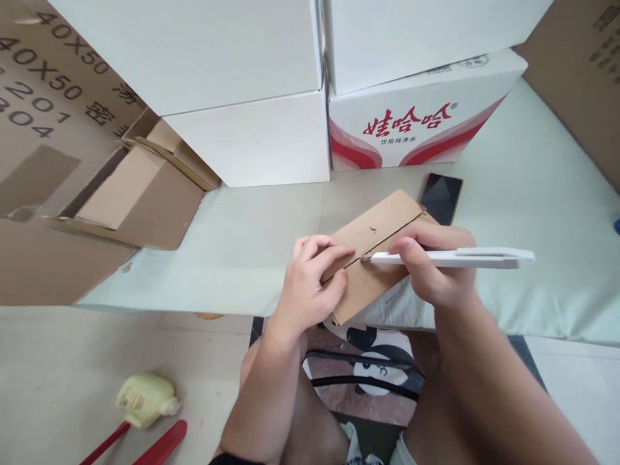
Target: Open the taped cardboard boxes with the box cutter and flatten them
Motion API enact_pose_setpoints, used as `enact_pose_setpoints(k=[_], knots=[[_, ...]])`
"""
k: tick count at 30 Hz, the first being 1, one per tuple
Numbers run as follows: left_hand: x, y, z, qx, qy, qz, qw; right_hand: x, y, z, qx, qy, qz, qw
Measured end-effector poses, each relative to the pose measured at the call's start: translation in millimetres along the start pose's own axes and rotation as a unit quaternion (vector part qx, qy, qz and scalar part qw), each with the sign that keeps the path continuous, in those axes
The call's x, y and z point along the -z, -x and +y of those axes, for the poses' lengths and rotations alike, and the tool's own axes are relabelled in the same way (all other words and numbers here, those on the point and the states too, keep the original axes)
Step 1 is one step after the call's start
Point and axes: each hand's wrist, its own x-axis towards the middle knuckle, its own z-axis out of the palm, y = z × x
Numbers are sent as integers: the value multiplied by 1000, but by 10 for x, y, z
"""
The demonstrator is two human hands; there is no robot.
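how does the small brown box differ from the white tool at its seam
The small brown box is broad and flat-faced, the white tool long and slim. The box is brown cardboard; the tool is white. The box slants up to the right in view, while the tool runs nearly level. Both are being handled: the left grip presses the box, the right grip holds the tool.

A small, plain brown cardboard box (372, 278) is at the table's front edge, its length slanting from lower left to upper right. Its two flaps are closed and meet along a dark, narrow seam; the farther flap bears a small dark mark. A slim white pen-like tool (450, 259) is held almost level across the view, its greyish tip at the seam.
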Motion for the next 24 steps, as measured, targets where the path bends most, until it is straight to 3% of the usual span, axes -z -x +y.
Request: enact_pose_setpoints(k=[24], knots=[[-8,-10,4,6,-5,7,1000,-1,1,5,17,3,0,1000]])
